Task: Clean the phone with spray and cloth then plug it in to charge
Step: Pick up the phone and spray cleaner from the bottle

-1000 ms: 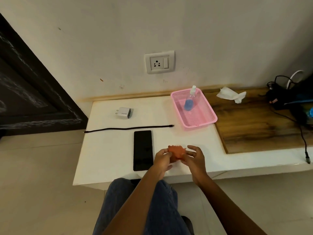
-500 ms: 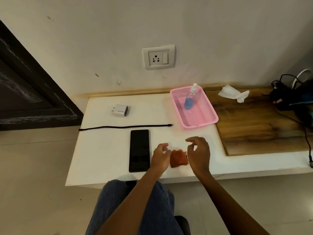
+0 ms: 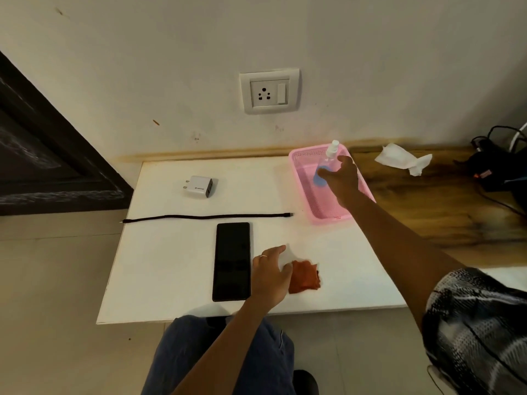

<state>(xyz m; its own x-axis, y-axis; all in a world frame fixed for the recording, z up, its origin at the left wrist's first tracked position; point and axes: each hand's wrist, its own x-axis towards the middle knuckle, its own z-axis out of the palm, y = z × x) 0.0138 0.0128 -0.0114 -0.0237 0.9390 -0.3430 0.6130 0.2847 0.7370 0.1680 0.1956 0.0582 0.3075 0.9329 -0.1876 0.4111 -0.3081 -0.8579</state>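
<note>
A black phone (image 3: 232,260) lies face up on the white table (image 3: 171,266). Just right of it sits a crumpled orange cloth (image 3: 303,277). My left hand (image 3: 271,276) rests between phone and cloth, fingers apart, holding nothing. My right hand (image 3: 340,175) reaches into the pink basket (image 3: 299,172), fingers spread around the spray bottle (image 3: 332,149); its white nozzle shows above the hand, and its blue lower part is partly hidden. A white charger adapter (image 3: 199,186) and a black cable (image 3: 205,217) lie behind the phone. The wall socket (image 3: 269,91) is above the table.
A wooden board (image 3: 427,201) adjoins the table on the right, with a crumpled white tissue (image 3: 402,159) on it. Black devices and cords (image 3: 490,166) sit at the far right. A dark door frame stands at the left. My knee is under the table's front edge.
Both hands let go of the orange cloth, which now lies on the table. My right hand moved up and right to the spray bottle in the basket. My left hand stayed beside the cloth.
</note>
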